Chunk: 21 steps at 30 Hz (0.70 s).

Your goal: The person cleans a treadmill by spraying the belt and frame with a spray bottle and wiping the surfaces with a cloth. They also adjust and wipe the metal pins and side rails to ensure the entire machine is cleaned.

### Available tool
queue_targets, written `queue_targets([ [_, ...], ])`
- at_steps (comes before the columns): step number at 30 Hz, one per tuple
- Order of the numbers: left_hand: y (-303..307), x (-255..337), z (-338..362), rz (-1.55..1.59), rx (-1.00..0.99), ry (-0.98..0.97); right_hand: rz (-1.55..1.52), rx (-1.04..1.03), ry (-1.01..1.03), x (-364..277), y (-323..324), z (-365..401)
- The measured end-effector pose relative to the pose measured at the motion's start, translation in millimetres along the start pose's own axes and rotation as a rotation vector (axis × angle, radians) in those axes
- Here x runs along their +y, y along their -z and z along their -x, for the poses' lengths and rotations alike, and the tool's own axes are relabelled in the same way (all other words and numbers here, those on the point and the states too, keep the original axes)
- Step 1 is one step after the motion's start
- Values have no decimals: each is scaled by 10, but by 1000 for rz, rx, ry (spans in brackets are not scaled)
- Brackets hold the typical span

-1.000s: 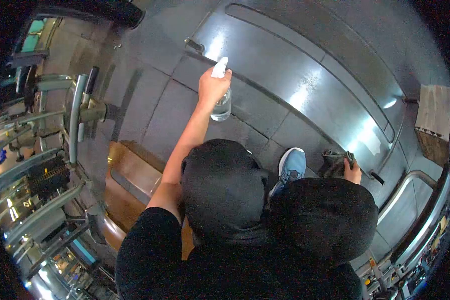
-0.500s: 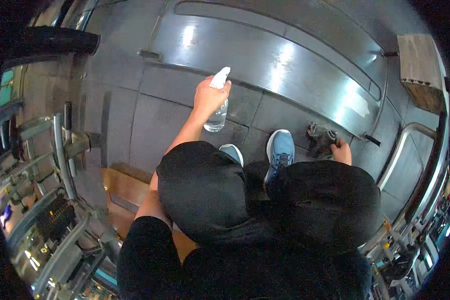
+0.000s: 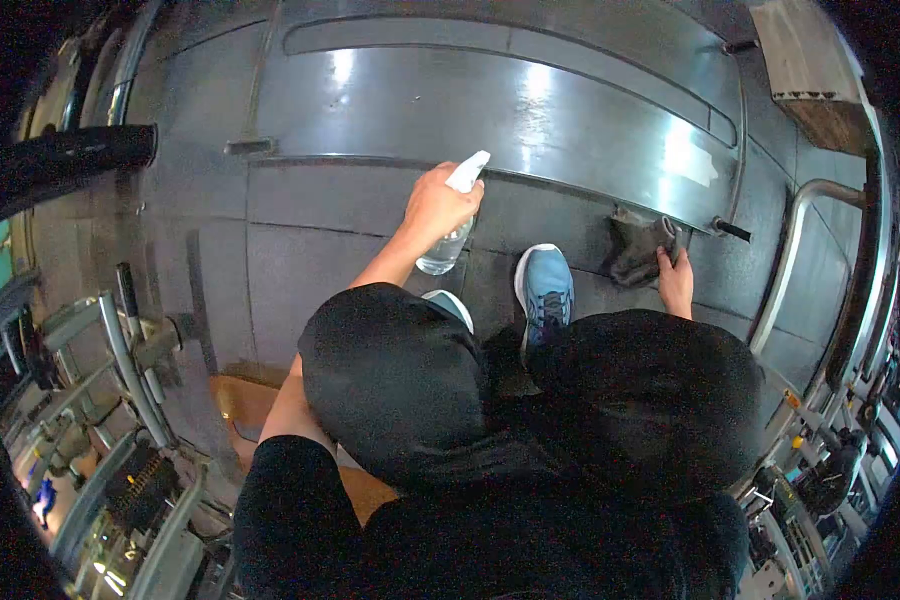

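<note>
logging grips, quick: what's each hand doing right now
Left hand: closed on the spray bottle.
Right hand: closed on the dark cloth.

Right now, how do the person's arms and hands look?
Both hands are bare, with no gloves. The left hand leads along a bare forearm to a short black sleeve. The right hand shows, but its arm is hidden.

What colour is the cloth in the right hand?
The cloth is dark grey; the head view shows it.
</note>
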<state>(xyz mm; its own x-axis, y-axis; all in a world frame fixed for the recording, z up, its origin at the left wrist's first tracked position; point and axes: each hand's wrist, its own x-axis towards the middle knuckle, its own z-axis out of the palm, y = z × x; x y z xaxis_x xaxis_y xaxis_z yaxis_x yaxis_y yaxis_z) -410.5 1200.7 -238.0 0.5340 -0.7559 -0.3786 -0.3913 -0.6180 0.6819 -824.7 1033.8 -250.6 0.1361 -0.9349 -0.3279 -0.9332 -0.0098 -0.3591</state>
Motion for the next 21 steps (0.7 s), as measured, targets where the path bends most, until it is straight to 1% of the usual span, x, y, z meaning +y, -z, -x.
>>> queue_targets([
  [2,-91,34,-41,43,-89,-109,-77,48,6,190,-69,-31],
  [3,-155,62,-58,44,-101,-117,-76,54,-6,262,-99,-35],
  [5,-297,137,-84,1,-88,-252,-299,69,8,420,-119,-37],
  [6,-351,181,-97,4,-103,-263,-295,79,-7,434,-101,-7],
  [8,-446,275,-123,-34,-147,-318,-412,119,-9,448,-92,67],
  [9,-493,318,-139,-31,-161,-331,-410,132,-22,487,-79,94],
  [11,-581,405,-170,-87,-223,-335,-529,120,-68,563,-64,153],
  [13,-636,512,-185,-85,-246,-360,-551,162,-56,519,-15,251],
  [15,-707,633,-195,-83,-274,-394,-700,148,-92,452,44,383],
  [17,-815,761,-185,-69,-199,-502,-621,143,-185,479,60,473],
  [18,-877,834,-201,-62,-215,-520,-682,159,-188,655,-52,464],
  [21,-1031,1044,-269,-69,-232,-581,-776,182,-221,767,-137,569],
])
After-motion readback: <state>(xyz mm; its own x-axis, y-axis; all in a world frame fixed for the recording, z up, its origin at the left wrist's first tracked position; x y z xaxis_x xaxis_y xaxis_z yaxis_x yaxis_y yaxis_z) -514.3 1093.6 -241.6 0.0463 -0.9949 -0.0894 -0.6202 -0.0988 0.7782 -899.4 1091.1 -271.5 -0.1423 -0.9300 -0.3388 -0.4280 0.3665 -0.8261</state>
